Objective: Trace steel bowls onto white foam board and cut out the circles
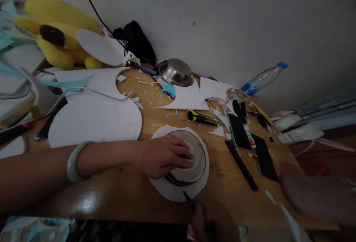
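My left hand [167, 155] lies with its fingers stretched over the base of an upturned metal bowl [194, 154], a jade-green bangle on the wrist. Under the bowl is a white foam board piece [169, 193] with a roughly round, angular edge that sticks out all around. At the near side my right hand [215, 219], dark and partly cut off by the frame, is closed around a dark pointed tool [189, 201]. Its tip touches or nearly touches the near edge of the board; whether it is a knife or a pen is unclear.
A yellow-black utility knife [204, 118] lies beyond the bowl. Right of it are a black marker [241, 164], two phones and a plastic bottle [261, 82]. White board offcuts [186, 97], a second metal bowl [175, 72] and a yellow plush toy [61, 26] are behind.
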Motion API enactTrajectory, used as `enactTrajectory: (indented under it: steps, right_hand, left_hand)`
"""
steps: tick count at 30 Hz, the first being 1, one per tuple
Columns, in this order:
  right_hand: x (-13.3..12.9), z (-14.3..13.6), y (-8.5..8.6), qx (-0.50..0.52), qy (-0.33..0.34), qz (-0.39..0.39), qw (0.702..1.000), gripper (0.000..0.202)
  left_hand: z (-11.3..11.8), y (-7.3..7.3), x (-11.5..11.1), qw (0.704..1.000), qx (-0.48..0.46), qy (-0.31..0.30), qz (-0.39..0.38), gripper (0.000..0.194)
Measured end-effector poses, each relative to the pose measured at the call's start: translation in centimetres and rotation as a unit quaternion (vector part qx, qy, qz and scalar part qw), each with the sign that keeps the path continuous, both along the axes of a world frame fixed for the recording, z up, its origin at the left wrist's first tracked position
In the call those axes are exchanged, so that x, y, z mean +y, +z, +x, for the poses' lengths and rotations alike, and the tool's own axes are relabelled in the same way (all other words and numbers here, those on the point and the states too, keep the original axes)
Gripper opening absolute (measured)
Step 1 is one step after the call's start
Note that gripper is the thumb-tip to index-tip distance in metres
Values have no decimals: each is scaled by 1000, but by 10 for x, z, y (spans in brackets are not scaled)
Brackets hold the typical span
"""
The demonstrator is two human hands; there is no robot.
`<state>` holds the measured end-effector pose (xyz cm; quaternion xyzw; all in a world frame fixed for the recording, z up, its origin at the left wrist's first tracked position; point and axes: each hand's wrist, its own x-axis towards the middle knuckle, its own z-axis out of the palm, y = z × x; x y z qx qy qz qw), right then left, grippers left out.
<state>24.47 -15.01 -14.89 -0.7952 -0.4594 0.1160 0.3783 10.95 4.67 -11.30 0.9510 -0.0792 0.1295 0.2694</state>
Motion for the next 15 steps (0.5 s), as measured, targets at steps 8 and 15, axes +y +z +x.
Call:
enactTrajectory:
  steps: [8,15]
  right_hand:
    - [36,-21,12,-276,219,101,930,31]
    - [28,-17,-8,-197,229,48,952,28]
  left_hand:
    - [0,3,0,1000,20,5,-1,43]
    - [-1,0,0,1000,7,5,-3,43]
